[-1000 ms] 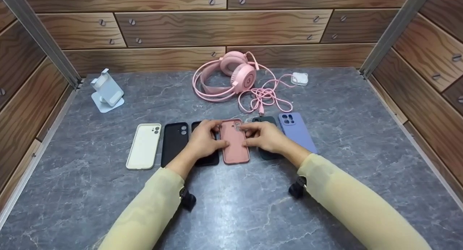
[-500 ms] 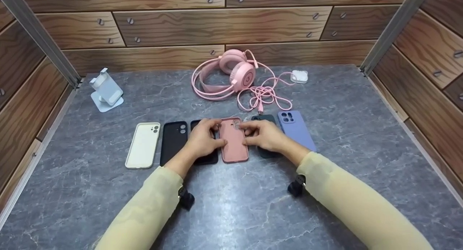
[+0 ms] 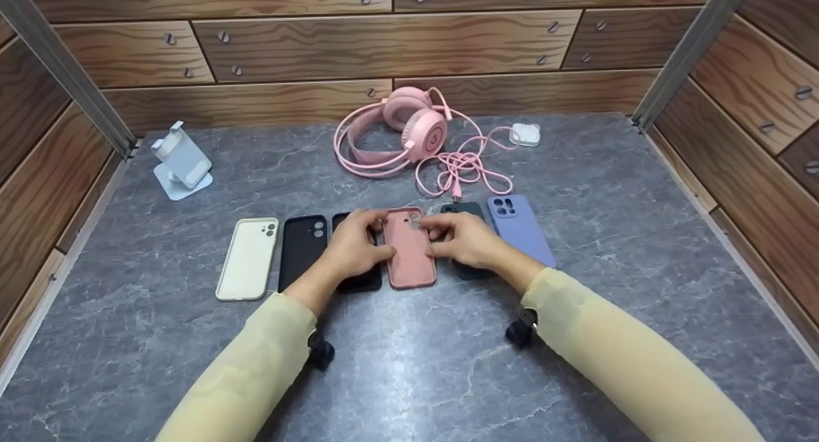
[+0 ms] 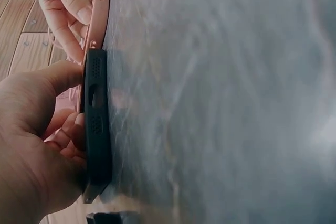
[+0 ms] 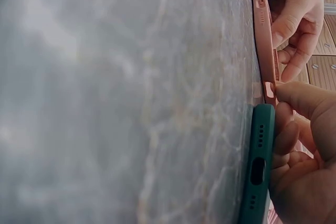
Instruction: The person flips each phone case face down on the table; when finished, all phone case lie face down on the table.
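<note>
Nothing has shifted: your left hand (image 3: 355,245) and right hand (image 3: 464,240) still pinch the pink case (image 3: 409,250) flat on the tabletop (image 3: 409,365).

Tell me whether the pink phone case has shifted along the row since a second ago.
No. The pink phone case lies as before between the black case and purple case; only the camera drifted.

My L hand (image 3: 354,247) & R hand (image 3: 462,240) grip the pink case (image 3: 409,248) by its sides, flat on the worktop (image 3: 409,365). It's mid-row: cream case (image 3: 247,258), black case (image 3: 301,249) to the left, purple case (image 3: 519,228) far right. Headset (image 3: 409,132) behind, stand (image 3: 181,162) back left.
</note>
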Tool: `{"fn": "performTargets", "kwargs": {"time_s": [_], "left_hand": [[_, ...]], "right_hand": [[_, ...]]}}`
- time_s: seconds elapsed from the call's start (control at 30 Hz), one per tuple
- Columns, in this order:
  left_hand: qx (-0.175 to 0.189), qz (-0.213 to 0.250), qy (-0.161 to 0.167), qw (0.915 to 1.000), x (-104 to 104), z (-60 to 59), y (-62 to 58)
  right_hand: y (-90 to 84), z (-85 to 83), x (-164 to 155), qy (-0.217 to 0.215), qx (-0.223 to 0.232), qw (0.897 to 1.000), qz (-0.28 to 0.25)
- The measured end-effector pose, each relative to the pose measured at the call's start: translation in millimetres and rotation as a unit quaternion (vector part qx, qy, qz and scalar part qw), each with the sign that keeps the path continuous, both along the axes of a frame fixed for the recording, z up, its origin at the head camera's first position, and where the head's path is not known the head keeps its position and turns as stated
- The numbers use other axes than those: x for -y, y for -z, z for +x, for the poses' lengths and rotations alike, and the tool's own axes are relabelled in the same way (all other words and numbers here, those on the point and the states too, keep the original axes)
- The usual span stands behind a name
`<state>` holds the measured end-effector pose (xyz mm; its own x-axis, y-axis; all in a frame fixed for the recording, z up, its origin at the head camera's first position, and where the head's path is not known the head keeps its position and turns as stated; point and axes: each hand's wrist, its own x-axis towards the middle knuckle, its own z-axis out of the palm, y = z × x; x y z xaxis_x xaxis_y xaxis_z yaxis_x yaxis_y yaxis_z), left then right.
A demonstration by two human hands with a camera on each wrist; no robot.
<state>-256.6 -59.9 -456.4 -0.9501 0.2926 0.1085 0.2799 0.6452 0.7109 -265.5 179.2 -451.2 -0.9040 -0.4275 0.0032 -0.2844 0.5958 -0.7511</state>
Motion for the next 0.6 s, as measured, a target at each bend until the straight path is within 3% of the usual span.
{"fn": "performTargets", "kwargs": {"time_s": [0.6], "left_hand": [[0.022, 0.026, -0.020, 0.9992, -1.5, -1.6, -12.4]], "right_hand": [[-1.0, -0.1, 1.5, -0.005, -0.006, 1.000, 0.001]]}}
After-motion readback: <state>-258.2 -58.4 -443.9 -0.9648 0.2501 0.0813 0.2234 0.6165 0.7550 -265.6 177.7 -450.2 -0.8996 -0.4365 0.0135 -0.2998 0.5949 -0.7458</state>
